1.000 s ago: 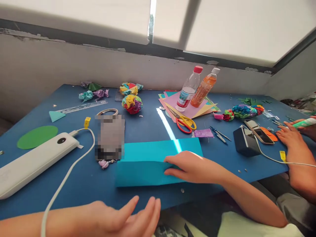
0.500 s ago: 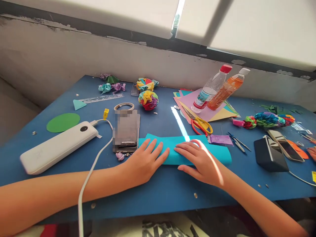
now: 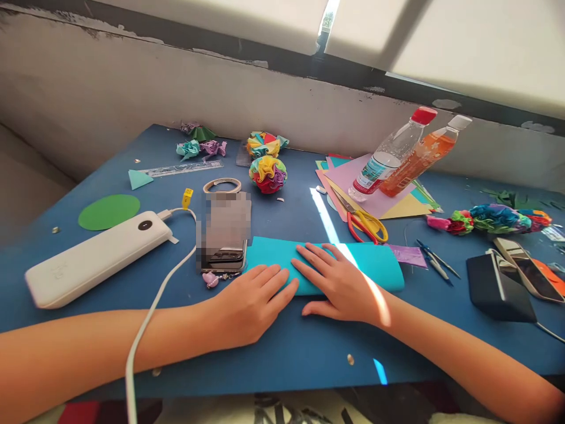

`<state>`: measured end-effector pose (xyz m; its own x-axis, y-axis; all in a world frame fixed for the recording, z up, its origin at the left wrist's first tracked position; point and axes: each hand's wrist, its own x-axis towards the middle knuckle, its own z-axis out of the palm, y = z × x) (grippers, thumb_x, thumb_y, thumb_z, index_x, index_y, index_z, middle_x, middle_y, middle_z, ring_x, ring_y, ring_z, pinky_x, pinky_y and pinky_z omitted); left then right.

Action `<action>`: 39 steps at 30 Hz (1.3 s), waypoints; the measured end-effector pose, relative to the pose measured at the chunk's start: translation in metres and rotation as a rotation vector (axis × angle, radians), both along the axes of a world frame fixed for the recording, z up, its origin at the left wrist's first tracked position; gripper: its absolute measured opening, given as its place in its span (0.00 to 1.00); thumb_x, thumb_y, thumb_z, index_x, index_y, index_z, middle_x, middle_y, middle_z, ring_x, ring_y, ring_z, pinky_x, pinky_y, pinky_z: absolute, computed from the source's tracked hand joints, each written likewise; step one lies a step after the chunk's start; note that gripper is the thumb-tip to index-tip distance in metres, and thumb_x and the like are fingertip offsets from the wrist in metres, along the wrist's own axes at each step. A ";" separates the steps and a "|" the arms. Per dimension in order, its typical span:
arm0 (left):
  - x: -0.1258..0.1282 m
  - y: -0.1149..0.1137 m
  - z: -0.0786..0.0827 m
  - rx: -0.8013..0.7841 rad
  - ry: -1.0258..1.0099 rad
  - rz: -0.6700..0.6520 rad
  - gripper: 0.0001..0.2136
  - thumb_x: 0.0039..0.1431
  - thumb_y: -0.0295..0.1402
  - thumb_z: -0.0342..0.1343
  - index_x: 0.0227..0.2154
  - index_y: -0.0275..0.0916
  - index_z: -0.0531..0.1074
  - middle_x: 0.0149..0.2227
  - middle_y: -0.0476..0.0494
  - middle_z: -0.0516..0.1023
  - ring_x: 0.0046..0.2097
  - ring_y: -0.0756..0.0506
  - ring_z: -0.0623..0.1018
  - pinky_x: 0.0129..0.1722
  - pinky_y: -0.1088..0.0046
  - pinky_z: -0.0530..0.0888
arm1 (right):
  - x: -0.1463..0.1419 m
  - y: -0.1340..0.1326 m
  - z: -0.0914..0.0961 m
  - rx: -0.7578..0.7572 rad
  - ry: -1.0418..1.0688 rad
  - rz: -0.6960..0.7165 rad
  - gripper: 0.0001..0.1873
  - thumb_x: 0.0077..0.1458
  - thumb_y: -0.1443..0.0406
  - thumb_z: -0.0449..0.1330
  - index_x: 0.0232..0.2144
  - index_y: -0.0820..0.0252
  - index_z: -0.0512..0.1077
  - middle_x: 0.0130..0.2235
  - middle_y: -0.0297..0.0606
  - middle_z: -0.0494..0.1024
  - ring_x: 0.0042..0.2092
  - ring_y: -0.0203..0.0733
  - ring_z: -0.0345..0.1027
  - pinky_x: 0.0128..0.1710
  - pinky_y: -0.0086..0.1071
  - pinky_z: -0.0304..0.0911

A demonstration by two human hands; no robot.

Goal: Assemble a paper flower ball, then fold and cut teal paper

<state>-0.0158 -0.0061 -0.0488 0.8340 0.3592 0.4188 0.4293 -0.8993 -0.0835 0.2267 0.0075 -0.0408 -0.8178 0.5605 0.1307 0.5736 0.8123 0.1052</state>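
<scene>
Two bare hands lie palm down on a folded sheet of turquoise paper [image 3: 380, 265], which rests near the front of the blue table [image 3: 282, 368], between the phone [image 3: 224, 257] at its left end and the purple strip [image 3: 409, 255] at its right. The left hand [image 3: 247, 306], which one second earlier hangs off the paper with its palm turned up, now lays its extended fingers on the near part of the sheet. The right hand [image 3: 342, 285], on the paper throughout, now spreads its fingers wide beside the left. Neither hand grasps anything; both press or rest flat. The sheet, earlier a broader panel with a lengthwise crease, now forms a narrower band with a rounded right end. This change suggests that a further layer is turned over and held down, its fold perhaps not fully creased. Scissors [image 3: 364, 226] lie just beyond the far edge, untouched.
</scene>
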 end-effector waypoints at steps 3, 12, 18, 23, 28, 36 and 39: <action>0.000 -0.004 0.002 0.051 -0.013 0.008 0.15 0.61 0.23 0.46 0.48 0.27 0.70 0.45 0.32 0.78 0.48 0.37 0.77 0.45 0.60 0.75 | -0.002 0.002 -0.002 -0.030 0.024 0.009 0.36 0.59 0.45 0.48 0.58 0.66 0.64 0.61 0.55 0.64 0.61 0.63 0.58 0.53 0.54 0.61; 0.000 -0.006 0.011 0.074 -0.018 -0.059 0.14 0.64 0.22 0.45 0.48 0.31 0.71 0.47 0.39 0.79 0.50 0.41 0.76 0.50 0.62 0.73 | 0.014 0.004 -0.002 0.023 0.007 -0.118 0.28 0.63 0.54 0.50 0.57 0.68 0.65 0.60 0.54 0.66 0.59 0.62 0.62 0.52 0.54 0.63; -0.002 -0.003 0.002 0.018 0.035 -0.016 0.15 0.62 0.24 0.46 0.50 0.31 0.71 0.49 0.37 0.77 0.51 0.38 0.75 0.51 0.58 0.71 | 0.011 0.000 -0.002 -0.043 0.022 -0.059 0.26 0.63 0.58 0.50 0.58 0.67 0.64 0.61 0.54 0.64 0.62 0.58 0.58 0.54 0.52 0.62; -0.002 -0.002 -0.003 -0.043 0.047 0.021 0.18 0.63 0.26 0.46 0.55 0.29 0.67 0.55 0.37 0.74 0.56 0.38 0.72 0.54 0.59 0.70 | 0.011 0.002 -0.003 -0.070 0.033 -0.028 0.29 0.62 0.53 0.50 0.58 0.67 0.63 0.62 0.53 0.63 0.63 0.58 0.56 0.55 0.52 0.61; 0.001 -0.001 0.000 -0.115 0.066 0.094 0.20 0.64 0.28 0.44 0.57 0.27 0.64 0.58 0.34 0.70 0.59 0.36 0.69 0.55 0.58 0.70 | 0.011 0.002 -0.004 -0.069 0.025 -0.012 0.30 0.62 0.52 0.50 0.59 0.67 0.63 0.62 0.53 0.62 0.63 0.58 0.56 0.54 0.52 0.61; 0.001 0.002 -0.001 -0.233 0.082 0.202 0.22 0.63 0.26 0.44 0.59 0.23 0.61 0.61 0.27 0.64 0.62 0.32 0.64 0.58 0.55 0.68 | 0.009 0.002 -0.006 -0.063 0.028 -0.039 0.26 0.63 0.58 0.50 0.59 0.65 0.63 0.63 0.52 0.62 0.63 0.57 0.56 0.55 0.52 0.61; 0.000 0.002 -0.005 -0.256 0.090 0.205 0.24 0.60 0.24 0.45 0.60 0.23 0.59 0.62 0.27 0.62 0.63 0.32 0.62 0.59 0.54 0.67 | 0.008 0.003 -0.006 -0.067 0.034 -0.046 0.25 0.63 0.58 0.50 0.59 0.65 0.63 0.63 0.51 0.62 0.63 0.56 0.55 0.55 0.52 0.61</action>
